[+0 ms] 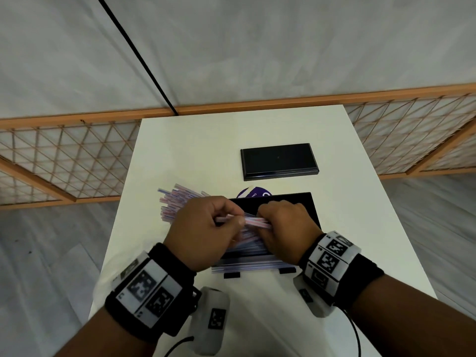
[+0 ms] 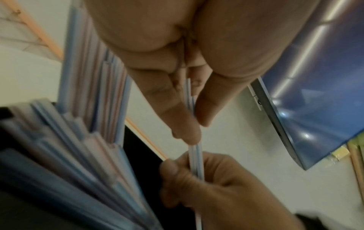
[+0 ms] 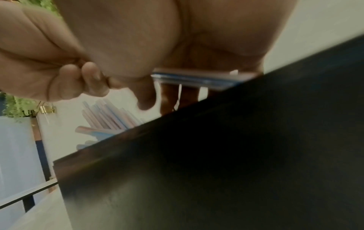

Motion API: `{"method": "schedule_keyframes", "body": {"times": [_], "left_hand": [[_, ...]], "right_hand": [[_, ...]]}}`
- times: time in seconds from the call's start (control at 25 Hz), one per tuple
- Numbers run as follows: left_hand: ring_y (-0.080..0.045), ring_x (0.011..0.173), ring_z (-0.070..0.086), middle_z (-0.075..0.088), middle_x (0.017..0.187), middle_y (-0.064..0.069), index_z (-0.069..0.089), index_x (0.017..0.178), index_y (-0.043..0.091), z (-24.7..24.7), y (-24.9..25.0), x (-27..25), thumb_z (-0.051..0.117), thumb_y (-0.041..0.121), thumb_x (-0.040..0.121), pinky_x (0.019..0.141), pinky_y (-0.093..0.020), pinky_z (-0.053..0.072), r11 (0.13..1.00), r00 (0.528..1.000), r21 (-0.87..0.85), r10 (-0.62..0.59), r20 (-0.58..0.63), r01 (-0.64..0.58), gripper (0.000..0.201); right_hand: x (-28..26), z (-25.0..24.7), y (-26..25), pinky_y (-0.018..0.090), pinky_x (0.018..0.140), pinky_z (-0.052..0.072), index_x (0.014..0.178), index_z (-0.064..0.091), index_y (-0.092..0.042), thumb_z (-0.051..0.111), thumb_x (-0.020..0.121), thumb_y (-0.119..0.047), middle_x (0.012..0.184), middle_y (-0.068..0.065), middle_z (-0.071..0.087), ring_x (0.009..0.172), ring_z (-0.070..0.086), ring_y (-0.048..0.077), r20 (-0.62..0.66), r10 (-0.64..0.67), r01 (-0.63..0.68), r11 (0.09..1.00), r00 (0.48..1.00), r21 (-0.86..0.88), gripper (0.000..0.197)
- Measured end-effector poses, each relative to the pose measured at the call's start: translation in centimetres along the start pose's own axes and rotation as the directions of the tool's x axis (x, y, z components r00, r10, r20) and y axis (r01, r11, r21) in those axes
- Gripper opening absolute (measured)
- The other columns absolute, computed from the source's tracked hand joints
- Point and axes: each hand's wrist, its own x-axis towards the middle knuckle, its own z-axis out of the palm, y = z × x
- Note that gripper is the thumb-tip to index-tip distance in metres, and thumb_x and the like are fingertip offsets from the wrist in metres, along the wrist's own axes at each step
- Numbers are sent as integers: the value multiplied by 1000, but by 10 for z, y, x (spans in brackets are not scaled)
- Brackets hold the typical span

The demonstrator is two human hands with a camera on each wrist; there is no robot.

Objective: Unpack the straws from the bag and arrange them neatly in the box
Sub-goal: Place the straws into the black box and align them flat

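Over the open black rectangular box (image 1: 313,215), the left hand (image 1: 203,233) and the right hand (image 1: 286,225) pinch one small bundle of thin striped plastic straws (image 1: 253,221) by its ends, lying left-to-right like those below. Farther left, loose straws (image 1: 175,202) wait.

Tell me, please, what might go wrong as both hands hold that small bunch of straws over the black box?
The left hand and right hand only pinch the held straws at their ends, so one may slip and land crooked in the black box. The straws already in the box look fanned, not parallel, and some seem to overhang its near edge, so they could spill. The loose pile beside the left hand could be knocked.
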Motion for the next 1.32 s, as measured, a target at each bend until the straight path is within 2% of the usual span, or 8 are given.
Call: {"method": "schedule_keyframes", "body": {"times": [0.2,0.36,0.52,0.64,0.88,1.0,1.16,1.32], "left_hand": [[-7,66,66,70,74,9,68,86,26,-31,-10,-14,58,54,87,62,-18,49,948,862,222,302,-407,-227,30],[-13,77,59,65,93,-1,60,95,22,-68,-26,-3,67,44,82,61,-11,42,957,672,133,277,-686,-258,26],[-14,87,60,64,99,1,61,96,24,-65,-53,26,73,33,68,69,-24,44,786,830,-614,-294,-475,-73,31],[-20,79,62,71,95,0,73,93,21,-58,-63,40,70,30,80,63,-26,48,651,914,-753,-360,-188,102,17],[-26,86,71,77,88,-11,73,94,-5,-57,-46,39,71,18,85,81,-37,54,856,966,-511,-191,-176,76,25],[-16,81,68,75,85,4,75,87,17,-69,-41,39,74,36,86,78,-33,50,1000,947,-22,-19,-321,13,19],[-15,98,67,71,106,9,75,103,27,-72,-23,48,63,46,93,82,-28,47,927,988,346,-125,-85,147,24],[-12,91,68,74,88,11,78,81,26,-71,-25,50,66,35,91,78,-25,44,855,987,493,-148,-66,161,18]], "right_hand": [[5,0,-3,29,60,35,68,46,-25,40,79,-80,66,-8,51,66,53,19,54,-10,7,998,998,64,57],[5,4,-7,32,83,44,102,50,-34,46,47,-98,101,-11,50,94,48,13,194,-10,12,1000,981,-8,84],[15,16,-5,41,103,44,136,37,-34,48,39,-103,127,-10,55,115,53,16,277,56,-62,998,959,14,120],[21,25,-15,48,109,38,142,24,-48,53,43,-98,136,-13,53,125,51,17,323,12,-31,998,946,52,116],[26,25,-24,48,108,40,140,29,-48,59,43,-91,134,-16,55,123,53,14,339,3,-43,993,941,113,111],[26,24,-25,49,109,39,140,29,-48,64,43,-87,135,-16,54,124,52,13,341,13,-56,992,940,116,111],[24,23,-25,45,106,44,139,35,-39,71,46,-81,134,-12,53,121,53,14,337,17,-64,990,941,128,108],[22,22,-22,42,101,48,139,33,-35,76,45,-78,133,-9,50,119,53,15,309,21,-69,987,951,142,112]]}}
